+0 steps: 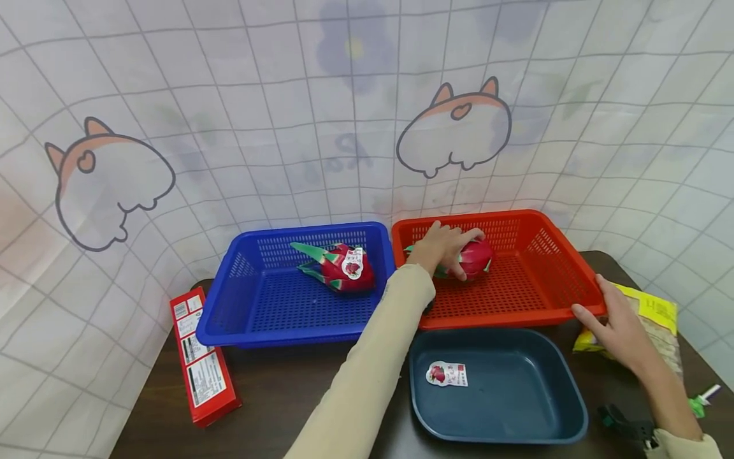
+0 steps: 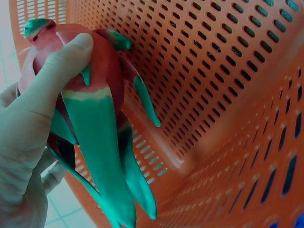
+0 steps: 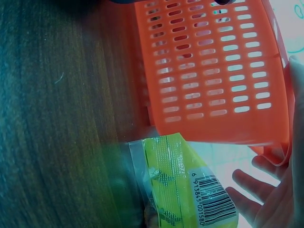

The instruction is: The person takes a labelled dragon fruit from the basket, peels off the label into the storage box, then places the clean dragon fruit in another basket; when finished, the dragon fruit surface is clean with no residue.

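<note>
My left hand (image 1: 443, 247) grips a red dragon fruit (image 1: 477, 257) with green tips inside the red basket (image 1: 573, 268). The left wrist view shows the thumb across the dragon fruit (image 2: 107, 71), its long green leaves hanging down. Whether the fruit touches the basket floor, I cannot tell. At the basket's front right corner, my right hand (image 1: 622, 331) rests against the rim with thumb and fingers spread. In the right wrist view those fingers (image 3: 249, 185) are extended beside the corner. Another dragon fruit (image 1: 347, 268), with a white sticker, lies in the blue basket (image 1: 298, 335).
A dark teal tray (image 1: 510, 408) with a fruit-printed label (image 1: 446, 374) stands before the red basket. Left of the blue basket lies a red box (image 1: 204, 357). On the right are a yellow bag (image 1: 656, 312), a dark strap-like object (image 1: 625, 424) and a small green item (image 1: 698, 405).
</note>
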A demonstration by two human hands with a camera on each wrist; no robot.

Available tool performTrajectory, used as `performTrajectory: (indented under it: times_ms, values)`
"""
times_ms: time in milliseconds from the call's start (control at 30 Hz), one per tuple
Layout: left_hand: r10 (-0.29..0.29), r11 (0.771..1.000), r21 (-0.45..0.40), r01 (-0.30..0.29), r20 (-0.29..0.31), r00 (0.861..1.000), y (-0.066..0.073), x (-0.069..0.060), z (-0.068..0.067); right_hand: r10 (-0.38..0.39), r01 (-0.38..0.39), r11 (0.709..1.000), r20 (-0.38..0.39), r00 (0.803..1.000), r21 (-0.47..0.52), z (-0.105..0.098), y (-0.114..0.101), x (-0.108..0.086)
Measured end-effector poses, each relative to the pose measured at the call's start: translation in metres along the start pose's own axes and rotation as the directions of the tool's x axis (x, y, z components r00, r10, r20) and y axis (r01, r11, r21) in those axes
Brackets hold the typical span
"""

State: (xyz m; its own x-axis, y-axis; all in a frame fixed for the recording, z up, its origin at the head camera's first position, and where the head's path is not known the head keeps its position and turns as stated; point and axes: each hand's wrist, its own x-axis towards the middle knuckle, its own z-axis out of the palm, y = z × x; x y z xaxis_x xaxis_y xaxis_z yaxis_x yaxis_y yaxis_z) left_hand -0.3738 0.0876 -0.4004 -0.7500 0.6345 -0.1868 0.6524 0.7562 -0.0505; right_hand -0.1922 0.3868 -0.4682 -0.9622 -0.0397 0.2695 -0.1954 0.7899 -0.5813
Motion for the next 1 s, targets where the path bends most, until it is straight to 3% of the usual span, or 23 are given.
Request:
performTrajectory:
  times_ms: [400, 767, 833, 1000]
  values:
    - [-0.086, 0.994, -0.064, 0.089, 0.055, 0.995, 0.008, -0.013, 0.0, -0.012, 0.012, 1.0, 0.001, 1.0, -0.02, -0.001, -0.002, -0.001]
    - [-0.16, 0.968, -0.185, 0.171, 0.074, 0.984, 0.012, -0.026, -0.002, 0.0, 0.0, 1.0, 0.013, 1.0, -0.018, 0.001, -0.002, 0.0]
    - [-0.166, 0.972, -0.155, 0.179, 0.09, 0.982, 0.014, -0.026, -0.004, -0.011, 0.011, 1.0, 0.013, 1.0, -0.014, 0.001, -0.003, 0.0]
    - [-0.202, 0.979, 0.05, 0.197, 0.128, 0.971, 0.03, -0.027, -0.015, -0.001, 0.002, 0.999, 0.013, 1.0, -0.037, -0.001, -0.001, -0.002]
